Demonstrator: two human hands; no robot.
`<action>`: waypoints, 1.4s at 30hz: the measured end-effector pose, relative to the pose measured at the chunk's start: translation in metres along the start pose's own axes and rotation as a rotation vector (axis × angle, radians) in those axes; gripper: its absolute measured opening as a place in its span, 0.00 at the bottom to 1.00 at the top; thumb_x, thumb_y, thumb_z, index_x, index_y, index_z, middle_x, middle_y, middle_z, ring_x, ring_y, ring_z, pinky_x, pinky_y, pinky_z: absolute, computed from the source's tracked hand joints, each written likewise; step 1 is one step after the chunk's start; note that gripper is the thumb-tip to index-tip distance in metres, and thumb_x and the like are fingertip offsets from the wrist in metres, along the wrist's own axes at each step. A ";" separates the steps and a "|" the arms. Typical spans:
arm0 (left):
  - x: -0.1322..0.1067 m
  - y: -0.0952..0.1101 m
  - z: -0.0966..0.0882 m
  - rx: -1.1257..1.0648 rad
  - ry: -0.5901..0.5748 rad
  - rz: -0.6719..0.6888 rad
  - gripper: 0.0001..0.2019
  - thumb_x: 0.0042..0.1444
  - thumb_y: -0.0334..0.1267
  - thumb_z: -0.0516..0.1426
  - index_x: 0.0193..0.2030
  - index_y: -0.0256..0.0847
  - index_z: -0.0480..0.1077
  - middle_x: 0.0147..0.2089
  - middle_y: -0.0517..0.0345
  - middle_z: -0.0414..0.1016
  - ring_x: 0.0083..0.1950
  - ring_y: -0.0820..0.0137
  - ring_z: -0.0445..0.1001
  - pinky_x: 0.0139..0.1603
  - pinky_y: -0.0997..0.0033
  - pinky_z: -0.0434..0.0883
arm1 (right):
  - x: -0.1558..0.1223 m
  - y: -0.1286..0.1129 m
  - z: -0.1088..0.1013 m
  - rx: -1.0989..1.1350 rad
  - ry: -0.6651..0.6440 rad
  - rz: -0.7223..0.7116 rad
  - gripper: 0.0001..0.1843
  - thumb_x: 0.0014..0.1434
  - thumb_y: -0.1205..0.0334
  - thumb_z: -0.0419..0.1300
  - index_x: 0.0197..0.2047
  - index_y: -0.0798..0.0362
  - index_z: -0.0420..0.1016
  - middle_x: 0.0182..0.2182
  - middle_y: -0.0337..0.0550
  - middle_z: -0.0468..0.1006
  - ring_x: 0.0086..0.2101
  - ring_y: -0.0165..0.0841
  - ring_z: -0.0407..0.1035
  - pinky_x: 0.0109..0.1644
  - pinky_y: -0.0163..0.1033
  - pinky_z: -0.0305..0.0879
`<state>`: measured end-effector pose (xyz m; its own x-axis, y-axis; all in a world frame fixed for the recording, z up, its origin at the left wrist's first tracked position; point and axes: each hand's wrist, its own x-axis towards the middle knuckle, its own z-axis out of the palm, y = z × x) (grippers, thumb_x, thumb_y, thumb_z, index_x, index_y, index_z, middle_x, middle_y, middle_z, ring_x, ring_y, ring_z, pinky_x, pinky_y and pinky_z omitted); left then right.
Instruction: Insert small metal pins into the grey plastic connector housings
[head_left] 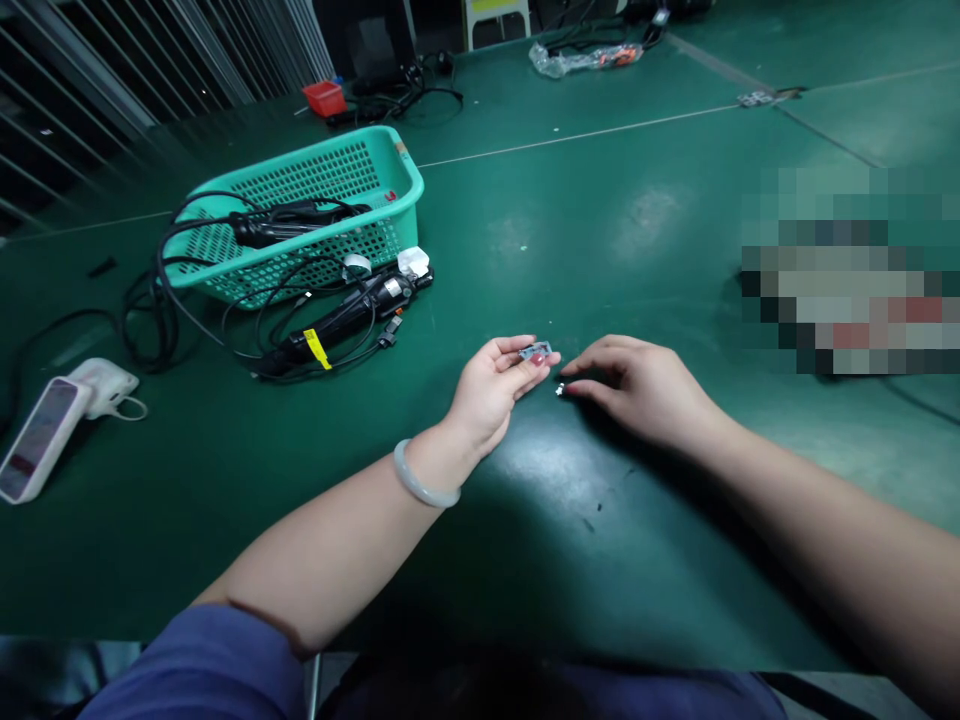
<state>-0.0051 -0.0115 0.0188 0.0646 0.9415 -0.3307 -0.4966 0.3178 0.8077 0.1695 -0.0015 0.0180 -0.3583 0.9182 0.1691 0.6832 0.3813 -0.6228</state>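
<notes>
My left hand [491, 385], with a pale bangle [424, 480] on its wrist, is closed on a small flat grey-blue part [535, 351]. The part sits between the thumb and fingers, just above the table, and its exact kind is too small to make out. Just to the right, my right hand [645, 385] reaches in from the side with thumb and index fingertips a little apart. A tiny white piece [559, 390] is right by that thumb tip; whether it touches the thumb I cannot tell.
A green table [480, 560] spreads all around. On the left stand a turquoise basket [409, 200] with black cabled tools, another black corded tool [337, 325], and a white phone-like device [45, 440]. A plastic bag [555, 60] and red box [325, 98] lie far back. Something blurred [847, 290] is right.
</notes>
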 end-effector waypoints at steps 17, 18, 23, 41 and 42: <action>-0.002 -0.008 -0.001 0.202 -0.012 0.102 0.13 0.42 0.23 0.63 0.35 0.35 0.67 0.35 0.58 0.76 0.38 0.75 0.76 0.53 0.64 0.69 | -0.001 -0.010 -0.002 0.037 0.223 -0.036 0.08 0.58 0.61 0.56 0.32 0.50 0.76 0.33 0.44 0.72 0.28 0.31 0.65 0.32 0.39 0.64; -0.003 -0.008 0.000 0.210 -0.019 0.100 0.14 0.42 0.23 0.64 0.35 0.35 0.67 0.34 0.59 0.76 0.37 0.75 0.76 0.52 0.64 0.70 | -0.002 -0.013 -0.001 0.065 0.239 -0.027 0.08 0.58 0.60 0.57 0.32 0.49 0.76 0.32 0.43 0.72 0.27 0.30 0.64 0.31 0.38 0.63; -0.003 -0.010 0.000 0.230 -0.054 0.088 0.16 0.38 0.23 0.66 0.34 0.35 0.68 0.32 0.61 0.75 0.36 0.75 0.76 0.52 0.62 0.70 | -0.003 -0.021 0.003 0.111 0.209 -0.068 0.07 0.58 0.58 0.58 0.33 0.48 0.78 0.31 0.42 0.70 0.26 0.29 0.61 0.30 0.38 0.61; -0.001 -0.010 -0.002 0.146 -0.087 0.091 0.13 0.42 0.25 0.65 0.35 0.36 0.69 0.33 0.59 0.77 0.38 0.74 0.77 0.54 0.62 0.69 | 0.002 -0.008 0.000 0.133 0.281 0.046 0.08 0.55 0.57 0.62 0.33 0.47 0.82 0.29 0.41 0.71 0.29 0.31 0.66 0.31 0.38 0.63; -0.001 -0.008 -0.002 0.107 -0.073 0.080 0.12 0.44 0.25 0.64 0.36 0.36 0.69 0.34 0.58 0.77 0.39 0.73 0.77 0.54 0.62 0.69 | 0.002 -0.006 -0.001 0.107 0.274 0.057 0.08 0.56 0.57 0.61 0.33 0.48 0.82 0.29 0.41 0.72 0.28 0.30 0.65 0.31 0.38 0.63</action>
<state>-0.0029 -0.0157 0.0113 0.0929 0.9687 -0.2302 -0.4080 0.2479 0.8787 0.1651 -0.0021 0.0225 -0.1262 0.9383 0.3220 0.6211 0.3279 -0.7119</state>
